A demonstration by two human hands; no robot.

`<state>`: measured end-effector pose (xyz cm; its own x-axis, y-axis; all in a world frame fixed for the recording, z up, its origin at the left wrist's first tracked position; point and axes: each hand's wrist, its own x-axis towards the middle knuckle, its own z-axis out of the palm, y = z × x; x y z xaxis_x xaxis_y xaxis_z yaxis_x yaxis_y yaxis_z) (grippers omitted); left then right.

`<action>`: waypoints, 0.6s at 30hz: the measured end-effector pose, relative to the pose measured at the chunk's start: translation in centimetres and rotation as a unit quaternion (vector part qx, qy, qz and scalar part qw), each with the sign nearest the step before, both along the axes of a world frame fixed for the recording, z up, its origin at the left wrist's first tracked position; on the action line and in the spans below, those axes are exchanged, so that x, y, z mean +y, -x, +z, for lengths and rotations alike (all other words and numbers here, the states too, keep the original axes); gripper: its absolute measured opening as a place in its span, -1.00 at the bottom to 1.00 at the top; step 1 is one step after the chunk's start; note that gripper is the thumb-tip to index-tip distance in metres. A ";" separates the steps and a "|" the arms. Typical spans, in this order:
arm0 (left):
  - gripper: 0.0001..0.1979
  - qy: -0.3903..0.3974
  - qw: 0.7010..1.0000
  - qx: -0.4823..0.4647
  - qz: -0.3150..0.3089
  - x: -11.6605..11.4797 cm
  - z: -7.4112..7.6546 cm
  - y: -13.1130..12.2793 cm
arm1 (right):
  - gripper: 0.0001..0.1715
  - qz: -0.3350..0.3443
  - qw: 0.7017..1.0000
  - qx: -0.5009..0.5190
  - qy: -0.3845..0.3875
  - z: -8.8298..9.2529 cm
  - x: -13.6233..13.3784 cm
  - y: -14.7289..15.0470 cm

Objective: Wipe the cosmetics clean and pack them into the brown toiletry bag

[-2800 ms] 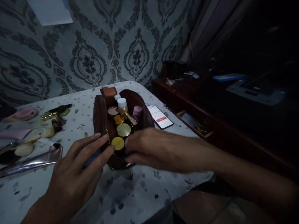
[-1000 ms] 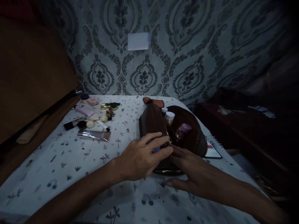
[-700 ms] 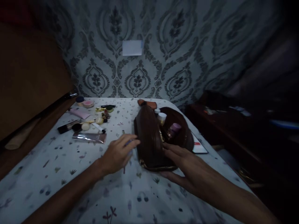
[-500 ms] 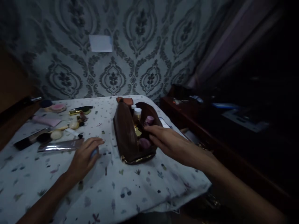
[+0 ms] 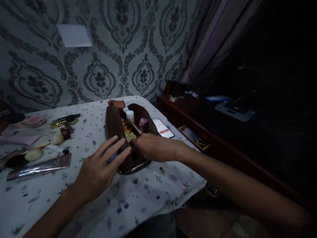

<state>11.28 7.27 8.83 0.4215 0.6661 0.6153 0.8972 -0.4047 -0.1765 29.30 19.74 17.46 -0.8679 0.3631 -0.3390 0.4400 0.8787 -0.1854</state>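
Note:
A brown zippered makeup bag stands unzipped on the patterned cloth. My right hand reaches into its mouth with the fingers curled; the fingertips and anything in them are hidden. Beside it in the bag are a white-capped bottle, a pink-capped item and a yellowish-gold item. My left hand rests against the bag's near left side, its fingers spread over the edge. A small blue thing shows between those fingers, mostly covered, and its kind cannot be made out.
Makeup brushes, a silver tube, a pink compact and a pink tube lie on the left. A lit phone lies right of the bag. Further right, an open drawer juts from a dark red cabinet.
My left hand has moved right from the cloth onto the bag's side, the blue thing moving with it. My right hand has gone deeper into the bag, fingers more curled. The view has turned right.

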 end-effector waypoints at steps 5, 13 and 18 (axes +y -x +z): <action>-0.50 0.006 1.000 -0.008 -0.003 -0.1 0.0 0.4 | -0.69 0.026 0.997 -0.068 0.001 0.0 0.2 1.1; -0.50 0.020 1.000 -0.021 -0.004 -0.2 -0.2 0.4 | -0.53 -0.016 0.998 -0.066 -0.010 -1.2 0.4 1.9; -0.49 0.015 1.000 -0.020 -0.009 -0.1 0.3 0.3 | -0.41 -0.017 0.996 -0.086 -0.014 -1.6 0.1 2.0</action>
